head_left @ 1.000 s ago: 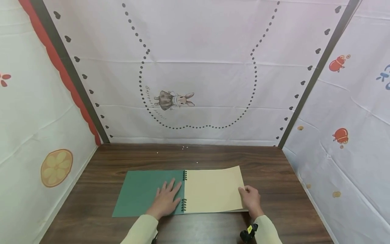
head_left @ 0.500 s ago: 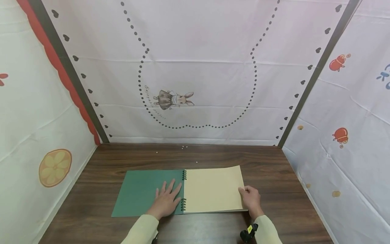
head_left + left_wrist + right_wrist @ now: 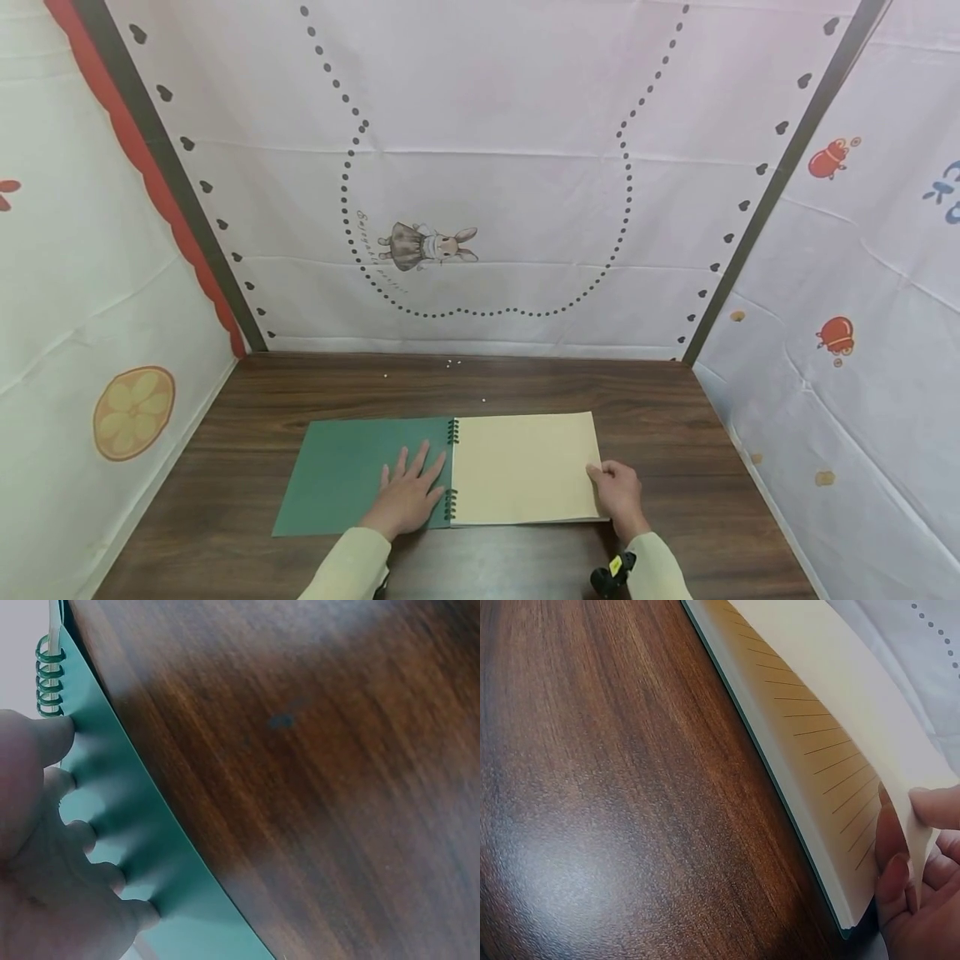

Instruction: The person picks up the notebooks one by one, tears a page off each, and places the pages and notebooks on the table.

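A spiral-bound notebook (image 3: 450, 471) lay open near the front edge of a dark wood-grain desk (image 3: 660, 392), its green cover (image 3: 352, 467) folded flat toward 9 o'clock and its cream pages (image 3: 525, 467) toward 3 o'clock; the left hand (image 3: 408, 492) rested palm-down on the cover just beside the green wire spiral (image 3: 453, 433), fingers (image 3: 56, 735) straight and slightly spread; the right hand (image 3: 618, 492) pinched the outer corner of the top page between thumb and fingers (image 3: 892, 877), lifting it a little off the stack; a few white specks (image 3: 450, 364) lay on the desk toward 12 o'clock; pale fabric walls enclosed the desk on three sides, the back one (image 3: 487, 125) printed with a small rabbit (image 3: 427, 246) inside a dotted loop, the left one with an orange slice (image 3: 133, 412).
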Demonstrator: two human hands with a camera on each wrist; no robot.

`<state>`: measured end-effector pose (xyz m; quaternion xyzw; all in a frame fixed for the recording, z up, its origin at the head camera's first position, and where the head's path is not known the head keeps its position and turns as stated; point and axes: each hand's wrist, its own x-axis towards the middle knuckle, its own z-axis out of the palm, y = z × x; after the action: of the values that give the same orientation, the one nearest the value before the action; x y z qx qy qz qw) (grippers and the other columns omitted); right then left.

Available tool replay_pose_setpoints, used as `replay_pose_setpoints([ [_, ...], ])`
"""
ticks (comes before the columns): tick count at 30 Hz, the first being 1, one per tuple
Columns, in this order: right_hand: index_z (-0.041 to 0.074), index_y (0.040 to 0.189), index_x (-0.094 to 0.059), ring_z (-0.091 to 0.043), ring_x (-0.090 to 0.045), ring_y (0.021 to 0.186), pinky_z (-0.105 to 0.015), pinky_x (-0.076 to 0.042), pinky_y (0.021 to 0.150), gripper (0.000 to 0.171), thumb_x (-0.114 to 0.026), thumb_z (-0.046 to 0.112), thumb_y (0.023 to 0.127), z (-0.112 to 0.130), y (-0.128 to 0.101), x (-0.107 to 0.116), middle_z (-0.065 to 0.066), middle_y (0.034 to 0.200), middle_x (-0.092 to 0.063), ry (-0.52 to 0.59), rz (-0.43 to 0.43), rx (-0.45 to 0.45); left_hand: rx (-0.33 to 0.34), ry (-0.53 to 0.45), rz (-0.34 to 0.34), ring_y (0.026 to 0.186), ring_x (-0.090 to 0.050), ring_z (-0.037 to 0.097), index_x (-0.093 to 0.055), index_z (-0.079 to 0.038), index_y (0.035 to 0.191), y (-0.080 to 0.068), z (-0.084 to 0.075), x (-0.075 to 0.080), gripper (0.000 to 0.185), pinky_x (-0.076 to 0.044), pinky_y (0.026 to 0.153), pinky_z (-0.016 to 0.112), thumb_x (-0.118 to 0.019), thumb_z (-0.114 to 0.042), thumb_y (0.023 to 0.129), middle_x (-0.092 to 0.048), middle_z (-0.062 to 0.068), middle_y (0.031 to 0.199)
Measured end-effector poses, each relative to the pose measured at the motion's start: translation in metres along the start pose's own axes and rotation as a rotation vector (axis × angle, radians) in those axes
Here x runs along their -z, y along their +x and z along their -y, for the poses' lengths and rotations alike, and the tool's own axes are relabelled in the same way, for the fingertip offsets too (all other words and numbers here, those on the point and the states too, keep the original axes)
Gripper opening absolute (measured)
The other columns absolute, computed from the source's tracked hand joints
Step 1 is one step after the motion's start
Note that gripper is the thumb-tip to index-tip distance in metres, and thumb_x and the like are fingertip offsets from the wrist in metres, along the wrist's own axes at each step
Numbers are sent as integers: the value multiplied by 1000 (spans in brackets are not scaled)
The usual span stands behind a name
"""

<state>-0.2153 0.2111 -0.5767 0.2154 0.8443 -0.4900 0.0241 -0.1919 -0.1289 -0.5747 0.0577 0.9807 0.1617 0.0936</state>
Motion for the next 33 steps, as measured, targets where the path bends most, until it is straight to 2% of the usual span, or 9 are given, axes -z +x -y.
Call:
replay_pose_setpoints([
  [12,5,78,-57,-23,-47,81,-29,-34,62,23,-61,22,93,0,-2,3,-6,83,-51,-8,21,14,6,-12,15,147,-14,48,-39,-21,149,-1,-2,3,54,-14,111,73,-50,-36,99,-22,12,161],
  [33,8,70,-52,-21,-44,76,-29,-33,62,25,-59,19,92,-2,-5,10,-3,75,-46,28,64,11,9,-16,6,147,-15,47,-39,-20,149,-8,-7,2,54,-14,112,72,-51,-35,99,-23,12,161],
])
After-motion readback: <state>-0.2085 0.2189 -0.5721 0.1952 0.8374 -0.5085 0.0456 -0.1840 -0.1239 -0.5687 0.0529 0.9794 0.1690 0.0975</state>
